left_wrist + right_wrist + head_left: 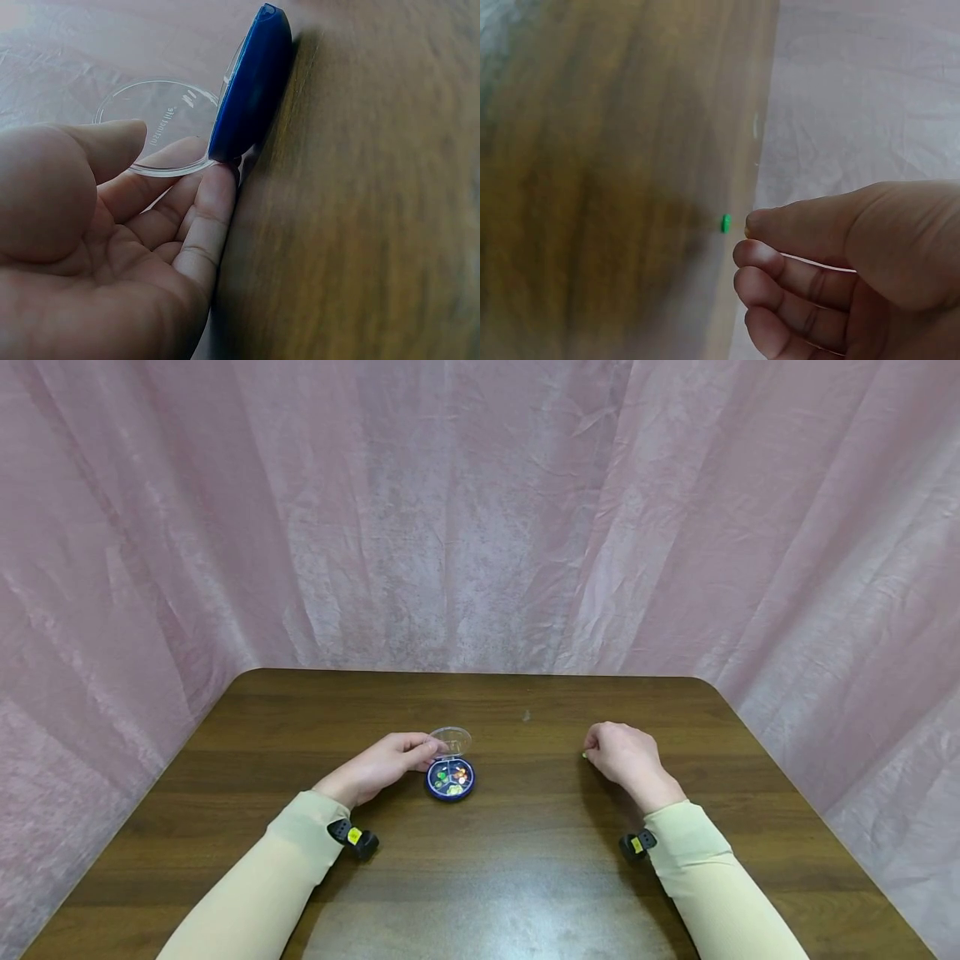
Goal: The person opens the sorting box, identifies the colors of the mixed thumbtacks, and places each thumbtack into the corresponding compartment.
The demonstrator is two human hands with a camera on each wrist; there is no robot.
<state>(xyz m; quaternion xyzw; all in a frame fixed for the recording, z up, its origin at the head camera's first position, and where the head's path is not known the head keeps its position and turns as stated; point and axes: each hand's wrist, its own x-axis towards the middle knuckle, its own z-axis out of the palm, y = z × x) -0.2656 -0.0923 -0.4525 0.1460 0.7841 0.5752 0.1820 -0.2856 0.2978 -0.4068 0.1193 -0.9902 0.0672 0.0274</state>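
A small round blue pill case (450,779) stands on the table with its clear lid (450,741) raised. Green, orange-red and yellowish pieces lie in its divided compartments. My left hand (385,766) holds the lid at its left side, thumb on one face and fingers behind; the left wrist view shows the lid (159,112) and the case's blue underside (255,82). Off to the right, my right hand (624,753) has curled fingers, with thumb and forefinger pinching a tiny piece whose green end (726,223) sticks out past the fingertips. The pinched part is mostly hidden.
The brown wooden table (517,852) has rounded far corners. A pink curtain (480,527) hangs behind it and along both sides. A small pale mark (527,716) shows on the tabletop between the hands, toward the far edge.
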